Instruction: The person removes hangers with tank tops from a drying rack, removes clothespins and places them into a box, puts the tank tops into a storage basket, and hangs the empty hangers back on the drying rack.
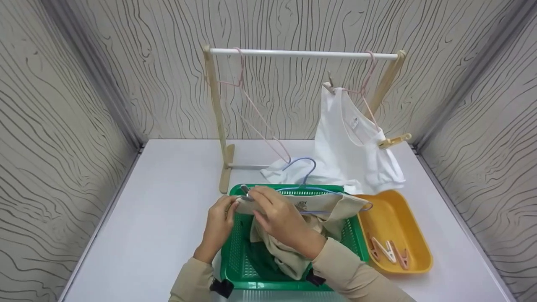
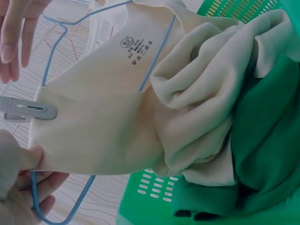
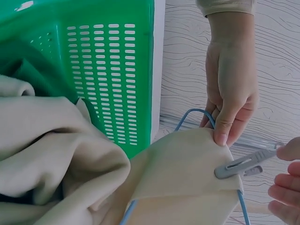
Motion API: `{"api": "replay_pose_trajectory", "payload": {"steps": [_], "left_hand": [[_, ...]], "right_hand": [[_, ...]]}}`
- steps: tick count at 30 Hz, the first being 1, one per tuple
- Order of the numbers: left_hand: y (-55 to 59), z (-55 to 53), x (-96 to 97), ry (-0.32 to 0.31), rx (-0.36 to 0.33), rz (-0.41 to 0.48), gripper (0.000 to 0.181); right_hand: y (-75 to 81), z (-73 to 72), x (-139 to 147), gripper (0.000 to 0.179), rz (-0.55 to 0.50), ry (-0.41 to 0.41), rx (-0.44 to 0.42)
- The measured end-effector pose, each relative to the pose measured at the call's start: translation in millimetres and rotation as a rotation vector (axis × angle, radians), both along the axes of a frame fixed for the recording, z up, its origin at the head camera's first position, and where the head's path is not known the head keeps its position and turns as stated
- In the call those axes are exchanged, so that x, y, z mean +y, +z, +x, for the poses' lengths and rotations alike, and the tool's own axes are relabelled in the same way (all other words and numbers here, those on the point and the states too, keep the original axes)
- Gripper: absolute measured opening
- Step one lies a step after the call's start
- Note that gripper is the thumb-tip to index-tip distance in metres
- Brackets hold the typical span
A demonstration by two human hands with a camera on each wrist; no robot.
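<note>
A beige top (image 1: 289, 247) hangs on a blue hanger (image 1: 312, 167) over a green basket (image 1: 356, 235), its lower part bunched in the basket. My left hand (image 1: 219, 220) pinches the top's left shoulder together with the hanger's end, thumb on the cloth and fingers behind. Just beside that thumb, a grey clothespin (image 2: 33, 108) bites the shoulder edge. My right hand (image 3: 286, 180) is at the clothespin's outer end, thumb tip against or very near it, fingers spread away from it. Printed label marks (image 2: 136, 49) show inside the neckline. Dark green cloth (image 2: 267, 136) lies in the basket.
Behind the basket stands a rack with a white rail (image 1: 302, 53) and wooden posts. An unladen pink hanger (image 1: 260, 113) hangs there, plus a white shirt (image 1: 335, 138) pinned on another. A yellow tray (image 1: 413, 222) at right holds several clothespins (image 1: 388, 251).
</note>
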State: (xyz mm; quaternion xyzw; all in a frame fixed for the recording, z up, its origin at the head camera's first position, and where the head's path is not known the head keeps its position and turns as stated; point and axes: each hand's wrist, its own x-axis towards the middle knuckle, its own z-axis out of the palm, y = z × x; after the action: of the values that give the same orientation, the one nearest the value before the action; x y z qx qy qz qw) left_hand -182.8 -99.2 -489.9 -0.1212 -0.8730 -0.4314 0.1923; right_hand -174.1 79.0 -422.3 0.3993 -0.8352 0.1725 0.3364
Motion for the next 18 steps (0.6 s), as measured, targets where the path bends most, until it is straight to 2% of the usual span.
{"api": "replay_pose_trajectory", "payload": {"steps": [5,10,13,18], "left_hand": [[0.9,0.7,1.2,-0.009,0.012,0.002,0.016],[1.7,1.6,1.8,-0.017,0.021,0.009,0.015],[2.1,2.6,1.8,-0.01,0.01,0.007,0.015],[0.3,2.7,1.2,-0.007,0.034,-0.002,0.014]], "right_hand": [[-2.8,-5.6,-9,0.047,0.029,-0.071,-0.059],[-3.3,-11.6,-14,0.046,0.069,-0.1,-0.134],[-3.9,-13.6,-16,0.045,0.083,-0.101,-0.143],[-4.6,-15.8,-18,0.04,0.071,-0.094,-0.141]]}}
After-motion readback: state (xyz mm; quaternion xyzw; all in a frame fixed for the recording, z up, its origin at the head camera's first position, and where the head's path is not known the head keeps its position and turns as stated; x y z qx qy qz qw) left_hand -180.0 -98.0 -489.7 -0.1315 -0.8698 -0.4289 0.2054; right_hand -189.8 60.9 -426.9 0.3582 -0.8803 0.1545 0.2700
